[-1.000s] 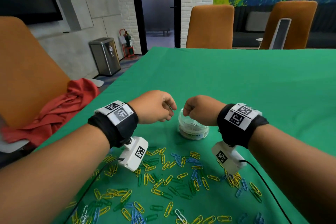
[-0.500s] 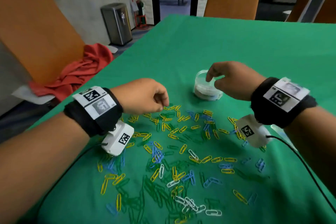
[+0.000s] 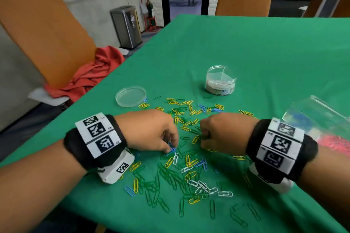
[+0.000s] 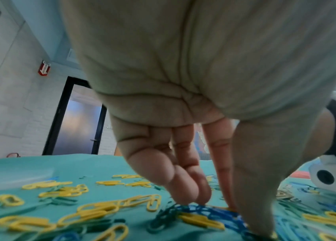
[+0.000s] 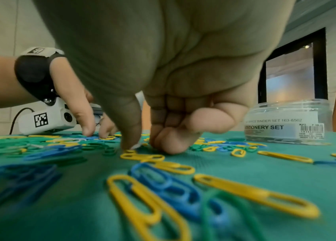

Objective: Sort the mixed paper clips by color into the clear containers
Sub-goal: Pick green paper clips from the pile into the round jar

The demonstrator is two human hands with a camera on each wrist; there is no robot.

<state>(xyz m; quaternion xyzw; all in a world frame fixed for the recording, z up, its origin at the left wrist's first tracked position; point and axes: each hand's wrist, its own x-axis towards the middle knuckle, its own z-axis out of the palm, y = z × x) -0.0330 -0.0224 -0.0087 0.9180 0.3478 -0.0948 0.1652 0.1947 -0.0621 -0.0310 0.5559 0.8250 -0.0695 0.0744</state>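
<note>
1. Paper clips (image 3: pixel 176 174): glossy, smooth coating in yellow, blue, green, white.
2. Tabletop (image 3: pixel 265 53): matt green woven cloth.
3. Round container (image 3: pixel 220 81): clear glossy plastic, paper label.
4. Bin (image 3: pixel 126 25): brushed metal.

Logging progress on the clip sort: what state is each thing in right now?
Left hand: fingertips down on blue clips.
Right hand: curled, fingertips on the cloth among the clips.
Round tub: upright, lid off.
Lid: flat on the cloth, apart from the tub.
Loose clips: scattered, unsorted.
</note>
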